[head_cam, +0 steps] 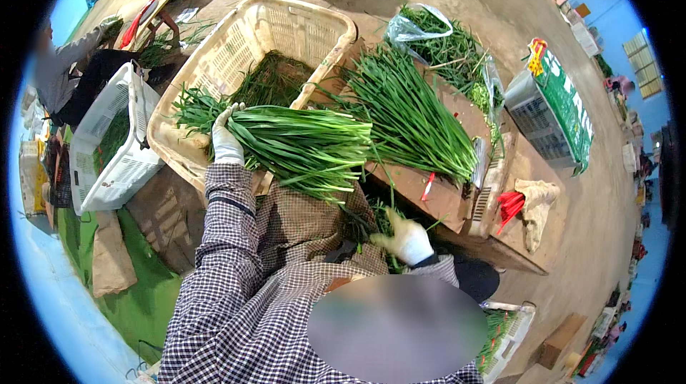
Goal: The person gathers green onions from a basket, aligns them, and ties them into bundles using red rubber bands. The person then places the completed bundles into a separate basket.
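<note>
My left hand (227, 137), in a white glove, is shut around the leafy end of a bunch of garlic chives (305, 140). The bunch lies sideways above my lap, its pale cut ends to the right and its leaf tips over a cream plastic crate (209, 65). Loose green leaves (273, 75) lie inside that crate. My right hand (404, 239), gloved and blurred, is low by my lap with thumb and fingers apart. Nothing shows in it, and loose leaves hang close by. Right of the held bunch, a larger pile of chives (415, 116) rests on a low wooden bench (445, 209).
Red ties (511, 207) and a tan cloth glove (537, 204) lie at the bench's right end. Behind the pile sits a plastic bag of greens (447, 35). A white crate (115, 175) stands left, near another person (69, 67). A green-covered crate (557, 110) stands right.
</note>
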`<state>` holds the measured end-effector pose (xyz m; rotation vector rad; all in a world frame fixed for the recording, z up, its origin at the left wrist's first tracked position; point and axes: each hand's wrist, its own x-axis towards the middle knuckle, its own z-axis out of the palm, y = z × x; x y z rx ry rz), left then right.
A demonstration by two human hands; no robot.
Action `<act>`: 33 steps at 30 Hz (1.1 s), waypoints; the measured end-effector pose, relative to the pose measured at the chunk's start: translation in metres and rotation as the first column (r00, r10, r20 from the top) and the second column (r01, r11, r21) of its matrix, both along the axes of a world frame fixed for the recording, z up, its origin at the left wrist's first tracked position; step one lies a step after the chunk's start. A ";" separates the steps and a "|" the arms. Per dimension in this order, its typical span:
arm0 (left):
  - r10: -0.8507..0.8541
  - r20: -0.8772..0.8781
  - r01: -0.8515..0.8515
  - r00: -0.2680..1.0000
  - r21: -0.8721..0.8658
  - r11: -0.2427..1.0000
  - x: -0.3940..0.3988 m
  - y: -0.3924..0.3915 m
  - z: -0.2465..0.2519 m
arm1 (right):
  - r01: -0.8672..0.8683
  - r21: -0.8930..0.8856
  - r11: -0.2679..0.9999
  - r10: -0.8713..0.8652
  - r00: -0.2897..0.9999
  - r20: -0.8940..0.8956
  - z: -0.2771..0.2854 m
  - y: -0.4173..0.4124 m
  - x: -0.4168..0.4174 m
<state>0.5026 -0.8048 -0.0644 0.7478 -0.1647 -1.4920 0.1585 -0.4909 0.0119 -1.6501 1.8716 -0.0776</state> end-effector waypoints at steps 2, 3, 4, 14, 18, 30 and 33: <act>-0.012 0.045 0.013 0.999 -0.030 0.999 0.001 0.002 0.004 | 0.283 -0.178 0.942 -0.232 0.937 0.261 0.018 -0.046 0.024; -0.013 -0.010 0.012 1.000 -0.044 0.999 -0.006 -0.002 0.003 | 0.287 -0.565 0.773 -0.185 0.955 0.231 0.015 -0.063 0.035; -0.032 -0.003 0.032 0.999 -0.042 0.999 0.000 -0.011 -0.007 | 0.242 -0.604 0.759 -0.194 0.970 0.146 0.020 -0.082 0.044; -0.065 0.087 0.053 0.994 0.131 0.990 0.005 -0.026 -0.015 | -0.417 -0.765 0.492 0.305 0.905 -0.297 0.021 -0.082 0.063; -0.115 0.113 0.095 0.987 0.167 0.981 -0.003 -0.031 -0.020 | 0.331 -0.184 0.926 -0.009 0.506 0.863 0.046 -0.056 0.043; -0.069 0.219 0.089 0.973 -0.082 0.993 -0.031 0.013 0.064 | 0.730 0.441 0.522 -0.454 -0.199 0.868 -0.003 -0.159 0.061; -0.040 0.232 0.045 0.972 -0.014 0.999 -0.012 -0.004 0.043 | 0.674 0.281 0.683 -0.280 -0.113 0.953 0.002 -0.140 0.070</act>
